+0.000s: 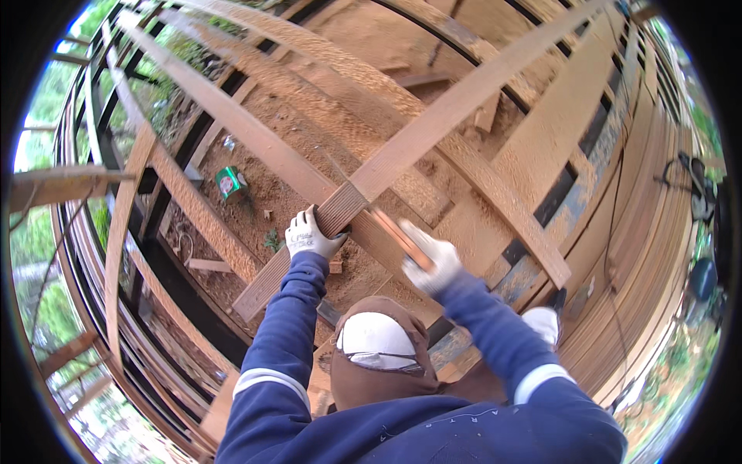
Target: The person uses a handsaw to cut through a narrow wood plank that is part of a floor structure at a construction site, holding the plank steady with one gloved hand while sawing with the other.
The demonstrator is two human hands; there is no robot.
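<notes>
A long brown board (444, 139) runs diagonally from the upper right; its nearer left part has a grooved face. My left hand (311, 236), in a pale work glove, is closed around the board's grooved part from its edge. In my gloved right hand (434, 263) is a handsaw (398, 236) with an orange-brown wooden handle. The saw lies across the board beside my left hand. Its blade appears almost edge-on as a thin line, and motion blurs it a little. Another plank (255, 143) crosses beneath the board.
Several planks lie across dark metal beams (185, 298) over bare soil. A green can (231, 183) stands on the soil left of my hands. To the right lies a stack of long boards (641, 232) with a dark cable (614, 271) across it. Small wood offcuts lie underneath.
</notes>
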